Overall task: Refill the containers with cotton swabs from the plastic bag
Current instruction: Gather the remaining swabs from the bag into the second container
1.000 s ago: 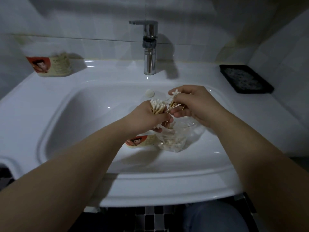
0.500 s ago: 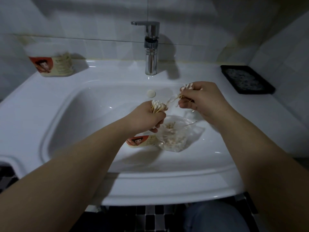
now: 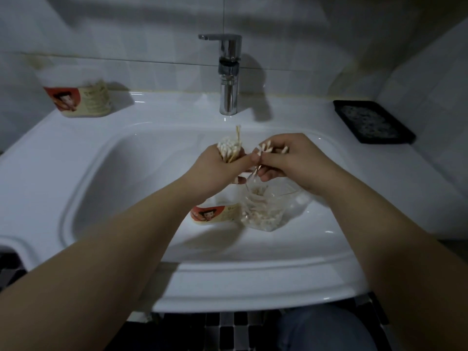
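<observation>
Your left hand (image 3: 215, 168) is clenched around an upright bundle of cotton swabs (image 3: 229, 148), and since half a second ago it has risen a little, with a few sticks now poking up above the white tips. Your right hand (image 3: 293, 160), which had pulled away toward the right, has come back in so its fingertips nearly meet your left thumb. It pinches a small cluster of loose swabs (image 3: 266, 148) between thumb and fingers, tips fanned out to the left, one stick hanging down toward the plastic bag (image 3: 263, 209).

That bag lies open in the sink (image 3: 101, 188) directly below both hands, more swabs heaped inside it. Just left of the bag, touching it, a container (image 3: 215, 214) with a red-and-cream label lies on its side in the basin. A second container (image 3: 81, 100) with the same label stands on the sink's back left ledge, well apart from your hands. The tap (image 3: 228, 72) stands behind the basin, and a black tray (image 3: 374, 122) sits on the right ledge.
</observation>
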The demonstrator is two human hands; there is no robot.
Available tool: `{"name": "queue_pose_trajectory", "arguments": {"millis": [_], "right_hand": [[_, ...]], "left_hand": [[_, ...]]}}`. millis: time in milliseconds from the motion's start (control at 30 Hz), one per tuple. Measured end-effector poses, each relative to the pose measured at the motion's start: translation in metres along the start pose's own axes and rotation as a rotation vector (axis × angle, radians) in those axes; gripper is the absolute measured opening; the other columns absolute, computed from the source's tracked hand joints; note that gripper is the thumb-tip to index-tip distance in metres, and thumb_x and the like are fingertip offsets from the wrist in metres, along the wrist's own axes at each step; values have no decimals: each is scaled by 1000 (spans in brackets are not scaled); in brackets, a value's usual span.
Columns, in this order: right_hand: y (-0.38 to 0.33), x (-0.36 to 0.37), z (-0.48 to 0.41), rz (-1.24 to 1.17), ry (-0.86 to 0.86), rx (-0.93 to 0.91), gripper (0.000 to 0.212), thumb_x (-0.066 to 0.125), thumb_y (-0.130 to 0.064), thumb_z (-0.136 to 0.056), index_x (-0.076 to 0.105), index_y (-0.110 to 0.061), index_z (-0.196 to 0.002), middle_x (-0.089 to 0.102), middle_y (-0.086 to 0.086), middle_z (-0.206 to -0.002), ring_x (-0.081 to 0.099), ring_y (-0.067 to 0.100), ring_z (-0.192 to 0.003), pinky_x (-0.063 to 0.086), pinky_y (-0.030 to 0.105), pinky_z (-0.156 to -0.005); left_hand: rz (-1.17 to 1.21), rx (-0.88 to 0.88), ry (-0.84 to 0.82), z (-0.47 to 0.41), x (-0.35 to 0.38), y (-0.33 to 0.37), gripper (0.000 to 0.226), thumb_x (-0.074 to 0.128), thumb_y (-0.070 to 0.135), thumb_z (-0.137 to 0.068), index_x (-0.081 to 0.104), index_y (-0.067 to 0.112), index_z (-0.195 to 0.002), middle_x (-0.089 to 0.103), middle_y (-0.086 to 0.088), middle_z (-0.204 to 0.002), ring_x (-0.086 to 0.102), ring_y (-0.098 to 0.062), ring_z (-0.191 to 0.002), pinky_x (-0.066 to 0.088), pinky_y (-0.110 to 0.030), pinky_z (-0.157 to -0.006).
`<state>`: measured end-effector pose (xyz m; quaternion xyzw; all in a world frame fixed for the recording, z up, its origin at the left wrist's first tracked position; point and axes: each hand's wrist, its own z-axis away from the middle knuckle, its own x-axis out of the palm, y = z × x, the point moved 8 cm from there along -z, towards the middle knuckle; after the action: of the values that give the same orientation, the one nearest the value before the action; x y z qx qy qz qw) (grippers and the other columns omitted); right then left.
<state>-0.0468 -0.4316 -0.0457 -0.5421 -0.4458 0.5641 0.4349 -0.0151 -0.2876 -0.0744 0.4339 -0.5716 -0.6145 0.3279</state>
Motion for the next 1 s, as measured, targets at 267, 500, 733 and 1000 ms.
{"name": "queue_pose_trajectory", "arguments": {"millis": [267, 500, 733, 1000], "right_hand": [[5, -11, -4, -54, 134, 38, 12, 69, -5, -95, 67, 8, -96, 64, 22, -79, 66, 25, -59, 58, 29, -55], [5, -19, -3, -99, 181, 15, 5, 72, 0, -92, 69, 4, -94, 65, 27, -76, 66, 28, -64, 60, 28, -62], [7, -20, -6, -134, 201, 27, 22, 71, -6, -95, 67, 9, -110, 72, 22, -85, 70, 22, -64, 60, 27, -63], [14, -11, -6, -178, 111, 91, 16, 69, -7, -96, 67, 5, -105, 73, 18, -81, 67, 19, -65, 56, 24, -59]], "left_hand": [[-58, -24, -80, 1, 6, -2, 12, 68, 3, -94, 59, 9, -89, 77, -8, -83, 73, -18, -76, 61, -36, -75], [-56, -65, -134, 2, 11, -6, 15, 59, 2, -98, 59, 11, -110, 74, -3, -83, 69, -17, -74, 61, -39, -75], [-140, -108, -29, 1, 4, -10, 25, 65, 26, -99, 63, 10, -80, 61, -1, -63, 62, -12, -56, 62, -36, -67], [80, -144, 29, -1, 1, -13, 17, 66, 24, -99, 70, 8, -102, 75, -5, -90, 73, -15, -79, 64, -36, -76]]}}
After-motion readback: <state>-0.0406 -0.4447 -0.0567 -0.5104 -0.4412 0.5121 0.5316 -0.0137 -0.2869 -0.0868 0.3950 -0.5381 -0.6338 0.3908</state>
